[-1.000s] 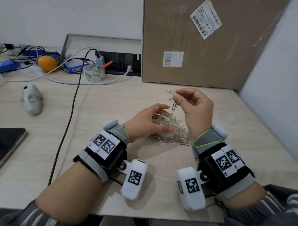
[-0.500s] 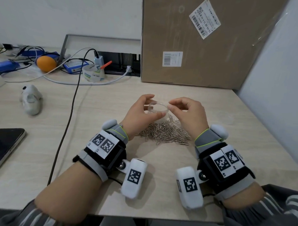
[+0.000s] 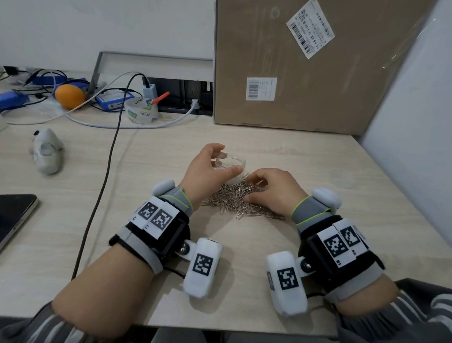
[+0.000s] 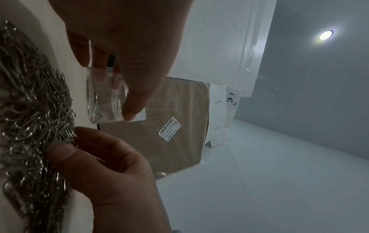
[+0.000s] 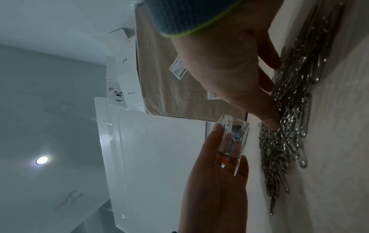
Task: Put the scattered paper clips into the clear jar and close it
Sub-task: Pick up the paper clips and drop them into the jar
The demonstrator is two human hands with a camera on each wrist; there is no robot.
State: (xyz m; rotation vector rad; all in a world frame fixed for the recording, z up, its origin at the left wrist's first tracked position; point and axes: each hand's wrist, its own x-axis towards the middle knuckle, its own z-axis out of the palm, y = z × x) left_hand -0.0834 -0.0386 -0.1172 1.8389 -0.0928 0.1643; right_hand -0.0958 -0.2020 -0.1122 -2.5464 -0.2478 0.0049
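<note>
Left hand (image 3: pixel 207 168) curls round the small clear glass jar (image 3: pixel 231 163) — right hand (image 3: pixel 273 190) pinches into the silver paper-clip heap (image 3: pixel 234 200); a tall brown cardboard box (image 3: pixel 301 71) stands behind.

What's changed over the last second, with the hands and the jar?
The right hand has dropped from above the clear jar onto the paper clip pile, fingers curled into the clips. The jar now stands slightly farther back. The left hand still holds it.
</note>
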